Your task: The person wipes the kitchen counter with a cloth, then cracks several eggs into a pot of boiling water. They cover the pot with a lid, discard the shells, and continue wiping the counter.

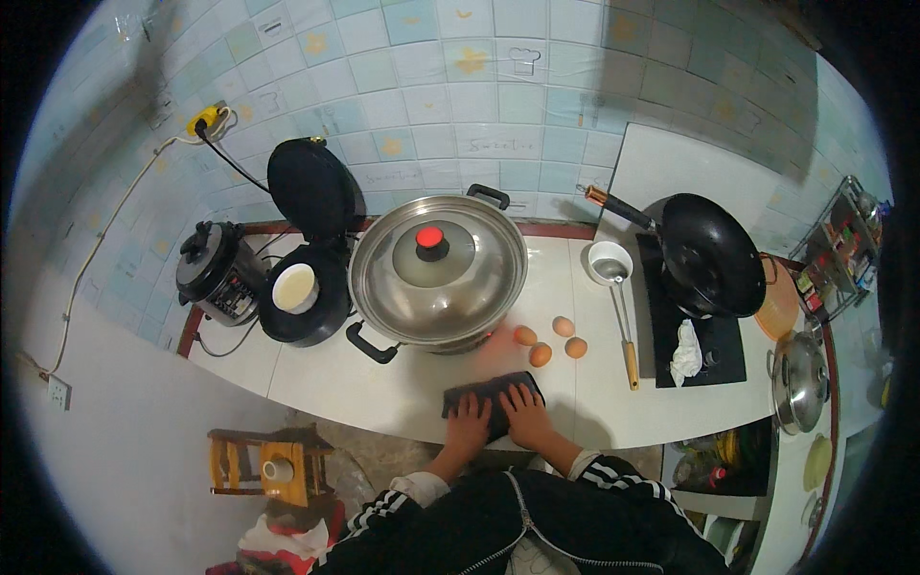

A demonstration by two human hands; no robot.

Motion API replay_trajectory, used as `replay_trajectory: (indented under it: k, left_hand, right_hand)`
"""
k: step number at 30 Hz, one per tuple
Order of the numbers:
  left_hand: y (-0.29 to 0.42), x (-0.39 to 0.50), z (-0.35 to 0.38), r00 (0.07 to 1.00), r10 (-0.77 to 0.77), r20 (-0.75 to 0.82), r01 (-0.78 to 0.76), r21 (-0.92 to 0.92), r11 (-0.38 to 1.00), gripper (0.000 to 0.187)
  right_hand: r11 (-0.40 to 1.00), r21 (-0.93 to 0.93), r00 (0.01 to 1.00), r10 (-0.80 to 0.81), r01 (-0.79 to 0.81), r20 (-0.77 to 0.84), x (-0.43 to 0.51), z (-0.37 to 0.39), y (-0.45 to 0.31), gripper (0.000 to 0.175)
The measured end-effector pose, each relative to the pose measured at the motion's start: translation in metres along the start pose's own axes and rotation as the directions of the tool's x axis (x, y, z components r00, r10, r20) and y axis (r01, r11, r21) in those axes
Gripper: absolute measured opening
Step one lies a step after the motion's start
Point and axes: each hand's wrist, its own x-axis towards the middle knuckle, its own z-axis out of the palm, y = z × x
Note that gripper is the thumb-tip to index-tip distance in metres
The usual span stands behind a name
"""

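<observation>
A dark folded cloth [496,395] lies near the front edge of the white counter. My left hand [468,422] rests on its left part, palm down with fingers apart. Flat on its right part is my right hand [526,415], fingers also spread. Just beyond the cloth are several brown eggs [540,354]. A large steel pot [381,309] with a domed lid [489,287] and red-topped knob [430,238] stands behind and to the left of the hands, with a red glow at its base.
An open black electric griddle [334,316] holds a white bowl [295,289] beside an electric pressure cooker [219,273] at left. To the right are a white bowl [609,262], a wooden-handled utensil [631,366], a black wok [711,251], a crumpled white cloth [686,353] and a lidded pan [799,384].
</observation>
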Motion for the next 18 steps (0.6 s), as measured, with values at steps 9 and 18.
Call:
replay_trajectory:
  k: [9, 18]
  left_hand:
    - [0.0002, -0.0009, -0.0011, 0.998, -0.004, 0.058, 0.004, 0.008, 1.000, 0.061]
    - [0.0017, 0.0002, -0.0032, 0.996, -0.015, 0.092, 0.014, 0.010, 1.000, 0.061]
  right_hand:
    - [1.000, -0.006, 1.000, 0.002, -0.002, 0.017, -0.0007, 0.0002, 0.0001, 0.073]
    - [1.000, -0.015, 1.000, 0.000, 0.000, -0.019, 0.0000, 0.0049, 0.0012, 0.077]
